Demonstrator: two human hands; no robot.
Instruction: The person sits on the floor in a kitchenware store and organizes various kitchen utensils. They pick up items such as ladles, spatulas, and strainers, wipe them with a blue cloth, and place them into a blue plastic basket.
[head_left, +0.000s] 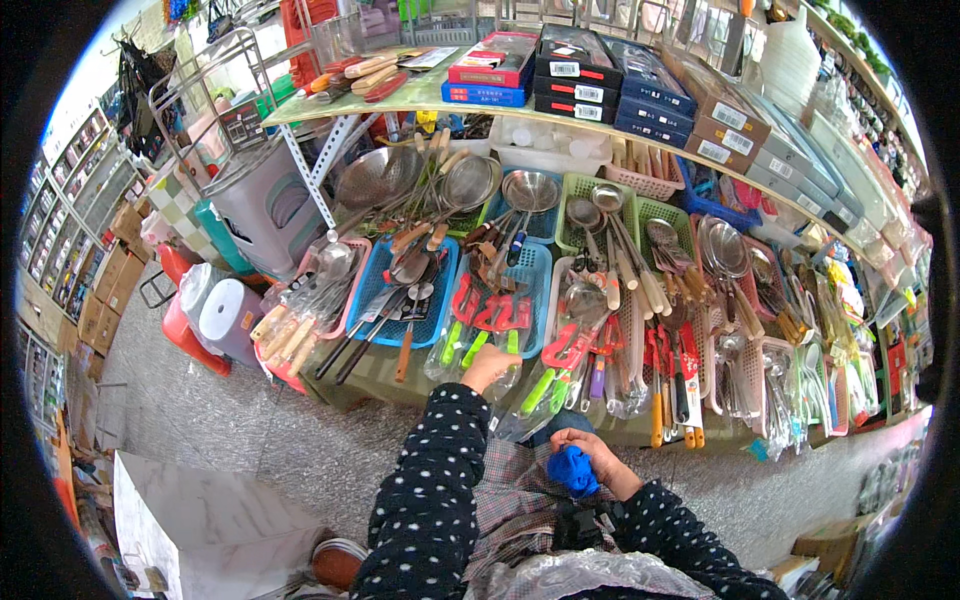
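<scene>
My left hand (489, 366) is at the front of a blue plastic basket (537, 300), its fingers curled on the clear wrapping of a green-handled utensil (513, 341). Red cards (495, 311) back the packaged utensils in that basket. More green handles (474, 349) lie just left of the hand. In front of my lap, my right hand (592, 454) grips a crumpled blue cloth (573, 472). To the right of my left hand, packaged utensils with green handles (537, 391) stick out over the front edge of a pale basket (555, 307).
Baskets of ladles, strainers (469, 184) and knives (688, 375) fill the display table. Above their back rows runs a shelf (420, 94) with stacked boxes (576, 71). Plastic stools (231, 315) stand on the left. A marble-patterned panel (217, 510) is at lower left.
</scene>
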